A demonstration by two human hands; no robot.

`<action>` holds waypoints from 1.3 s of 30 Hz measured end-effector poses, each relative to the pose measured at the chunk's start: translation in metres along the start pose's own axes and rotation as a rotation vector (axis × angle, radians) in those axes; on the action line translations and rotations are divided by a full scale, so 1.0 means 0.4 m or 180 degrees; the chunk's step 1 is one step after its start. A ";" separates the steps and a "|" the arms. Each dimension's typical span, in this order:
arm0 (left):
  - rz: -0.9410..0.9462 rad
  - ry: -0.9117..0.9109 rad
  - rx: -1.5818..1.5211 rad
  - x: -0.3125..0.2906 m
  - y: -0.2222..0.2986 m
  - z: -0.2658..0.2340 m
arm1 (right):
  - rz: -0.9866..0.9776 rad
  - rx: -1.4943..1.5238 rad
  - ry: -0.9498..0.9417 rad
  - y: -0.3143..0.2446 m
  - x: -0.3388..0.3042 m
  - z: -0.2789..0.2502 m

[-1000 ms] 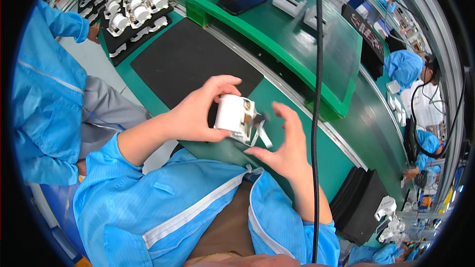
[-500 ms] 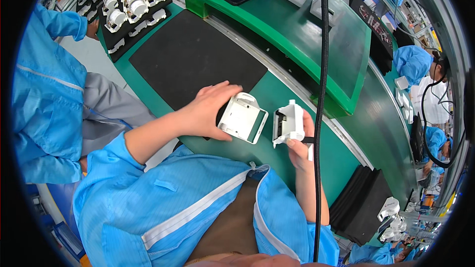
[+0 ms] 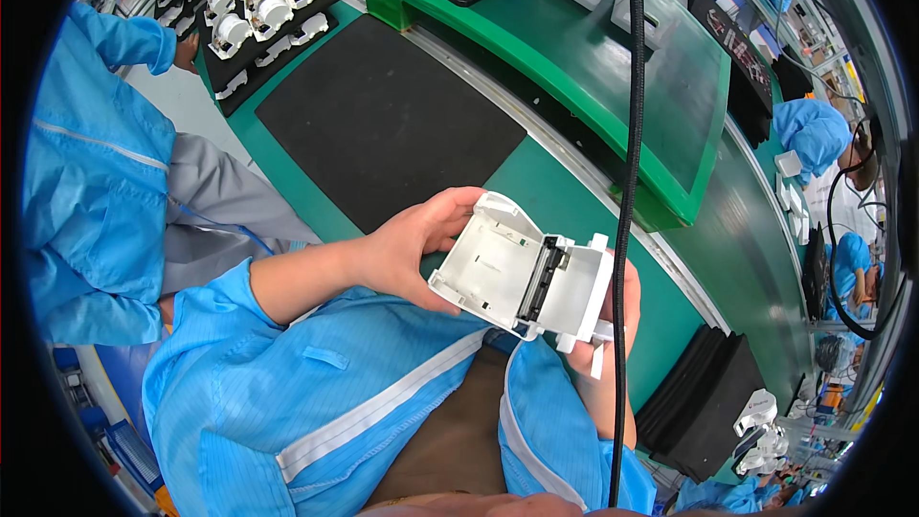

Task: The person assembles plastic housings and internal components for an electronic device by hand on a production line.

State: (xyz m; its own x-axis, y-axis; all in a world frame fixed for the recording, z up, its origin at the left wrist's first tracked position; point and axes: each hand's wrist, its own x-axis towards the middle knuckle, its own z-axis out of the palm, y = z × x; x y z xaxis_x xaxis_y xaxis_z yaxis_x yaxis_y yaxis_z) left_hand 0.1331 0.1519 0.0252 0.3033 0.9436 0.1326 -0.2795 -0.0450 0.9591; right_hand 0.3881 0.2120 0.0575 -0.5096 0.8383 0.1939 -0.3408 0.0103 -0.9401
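My left hand (image 3: 407, 249) is closed around the left side of a white plastic housing (image 3: 493, 254), an open shallow shell with a raised curved lip at its far end. My right hand (image 3: 624, 306) grips a smaller white plastic part (image 3: 582, 292) with a black bar (image 3: 543, 278) along its left side. The two white pieces meet edge to edge in front of my chest, above the green bench; whether they are locked together I cannot tell. A black braided cable (image 3: 627, 172) hangs across the view and hides part of my right hand, whose fingers are mostly behind the part.
A black mat (image 3: 392, 120) lies on the green bench (image 3: 522, 172). Beyond it stands a green-edged raised platform (image 3: 536, 62) with white plastic pieces. Racked white assemblies (image 3: 268, 5) are at the far left, near a co-worker (image 3: 100, 172). Black folded sheets (image 3: 699, 397) lie at right.
The two white pieces were apart and are now brought together. The housing has turned in my left hand, and the smaller part has tilted, its inner side facing up.
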 end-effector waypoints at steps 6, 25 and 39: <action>-0.0048 -0.0089 0.0089 -0.004 0.007 0.009 | -0.0144 -0.1487 -0.0309 -0.030 -0.002 -0.012; -0.0360 -0.0036 0.1595 -0.008 0.101 0.051 | -0.0341 -0.1926 -0.0693 0.007 0.009 -0.019; -0.0342 0.0062 0.1623 -0.013 0.081 0.052 | -0.0820 -0.2493 -0.0438 0.004 -0.023 0.033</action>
State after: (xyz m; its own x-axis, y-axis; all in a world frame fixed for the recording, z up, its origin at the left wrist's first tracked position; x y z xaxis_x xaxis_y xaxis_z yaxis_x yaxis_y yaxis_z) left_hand 0.1413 0.1387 0.0608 0.2874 0.9574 0.0267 0.2331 -0.0969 0.9676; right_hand 0.3818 0.1972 0.0582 -0.6000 0.6844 0.4142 0.1619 0.6110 -0.7749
